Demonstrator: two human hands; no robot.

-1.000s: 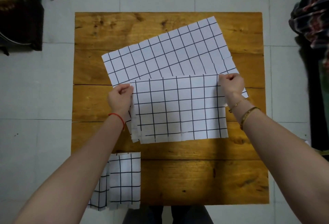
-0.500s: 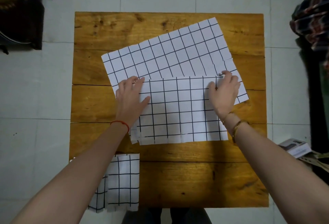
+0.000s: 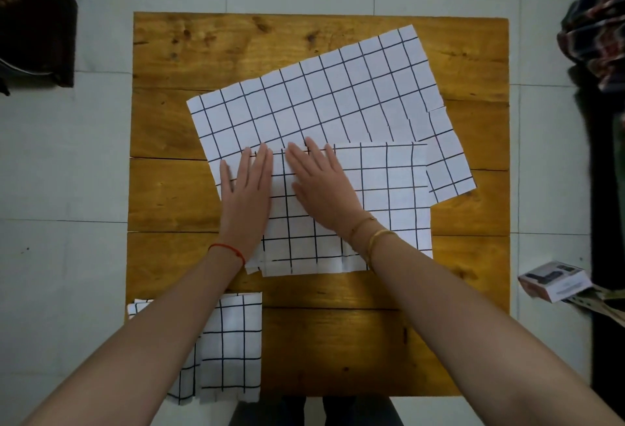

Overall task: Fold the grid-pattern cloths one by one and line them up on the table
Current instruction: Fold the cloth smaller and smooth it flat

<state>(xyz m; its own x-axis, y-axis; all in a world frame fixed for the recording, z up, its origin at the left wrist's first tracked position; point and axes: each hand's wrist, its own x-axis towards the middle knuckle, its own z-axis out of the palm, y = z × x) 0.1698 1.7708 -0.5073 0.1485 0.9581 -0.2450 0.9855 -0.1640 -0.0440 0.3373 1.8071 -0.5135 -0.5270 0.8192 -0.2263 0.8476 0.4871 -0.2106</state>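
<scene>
Pressing the folded cloth (image 3: 389, 202) flat, both hands' straight fingers (image 3: 260, 168) lie on its top-left edge

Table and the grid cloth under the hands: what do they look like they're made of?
Table: wood planks, amber stain with a slight sheen; knots, grain and plank seams show.
Grid cloth: thin white woven fabric with printed black lines, matte, judging by the uneven cut edges and soft creases; it lies so flat it could pass for paper.

No text, label, brand or number can be read anywhere; the small printed box (image 3: 554, 281) on the floor is too blurred to make out
</scene>
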